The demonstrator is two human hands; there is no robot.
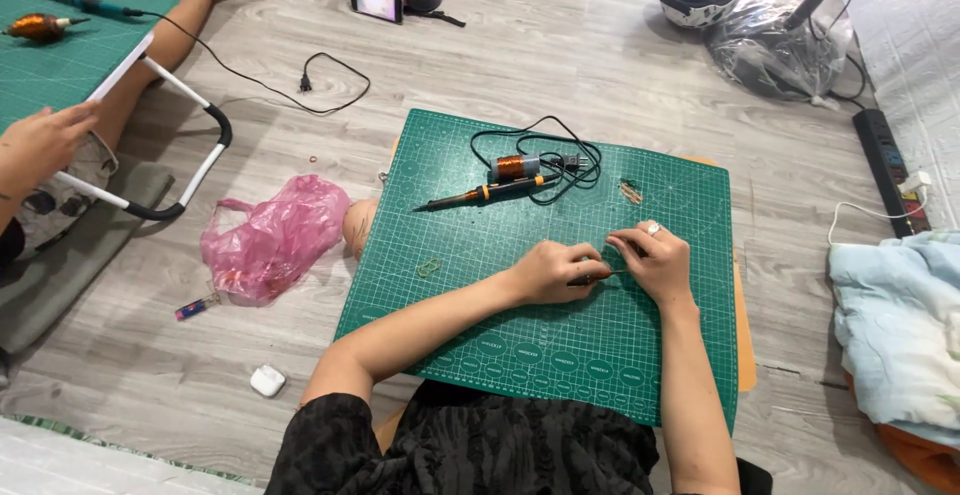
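1. Head view, the hands: The left hand (553, 272) and the right hand (652, 258) rest close together on the green cutting mat (470, 315). The mat lies on the grey wood floor (600, 65), in front of the person's lap.
2. Head view, the left grip: The left fingers are curled shut on a thin dark tool (588, 278). Its tip points at the right hand. It is too small to tell what kind of tool it is.
3. Head view, the right grip: The right fingertips (618, 245) are pinched together on something tiny. I cannot tell what it is. A ring sits on one finger.
4. Head view, things on the mat: A soldering iron (480, 196) with an orange and black handle lies farther up the mat, well apart from the hands. Just beside it are a spool of copper wire (516, 167) and a black cord (560, 145) in loops. A small bit of copper wire (631, 192) lies near the right hand.
5. Head view, around the mat: A pink plastic bag (275, 238) lies on the floor to the left of the mat. A small white case (267, 381) lies near the person's left elbow.
6. Head view, far left: Another person's hand (40, 145) is by a second green mat (60, 55).
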